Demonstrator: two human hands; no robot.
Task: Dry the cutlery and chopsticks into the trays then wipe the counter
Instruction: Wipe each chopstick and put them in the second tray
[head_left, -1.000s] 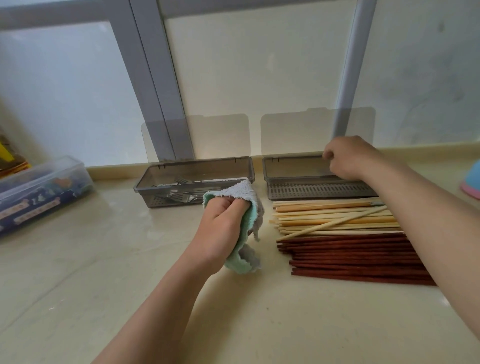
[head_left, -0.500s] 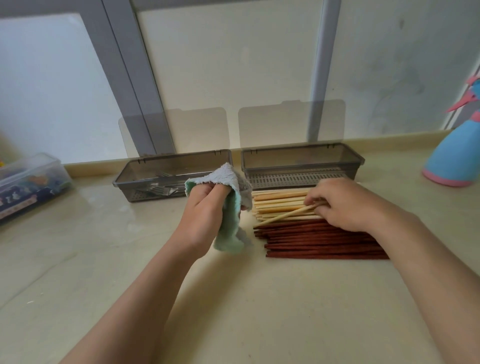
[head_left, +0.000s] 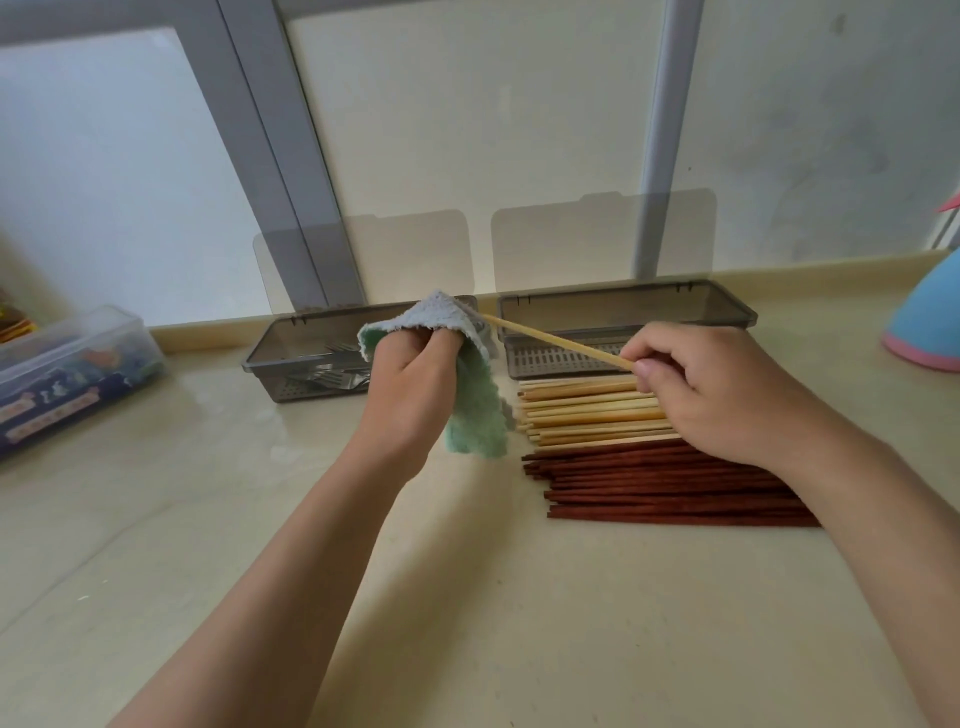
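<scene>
**One pale chopstick lifted from the pile to the cloth**

Since half a second ago, our right hand (head_left: 717, 395) has risen off the pile with a single pale chopstick (head_left: 561, 343), and our left hand (head_left: 410, 384) has brought the cloth (head_left: 475, 410) up to meet its far tip. We pinch the stick's near end between thumb and curled fingers, probably so that most of its length is free to be wiped. Our left fingers are curled tight on the cloth, which drapes over the knuckles and hangs down. We judge this leaves a fold ready to close round the stick. Whether the tip is already inside the fold or only touching it, we cannot tell.

The other pale chopsticks (head_left: 587, 410) and the dark chopsticks (head_left: 665, 488) lie in rows on the counter (head_left: 519, 597). They sit just in front of the right tray (head_left: 727, 306), so each dried stick has only a short way to go. That tray shows only its slotted floor. The left tray (head_left: 283, 387) holds forks (head_left: 332, 364), so the cutlery looks done and the chopsticks barely begun. Both lids stand upright against the window, which keeps the trays open.
</scene>
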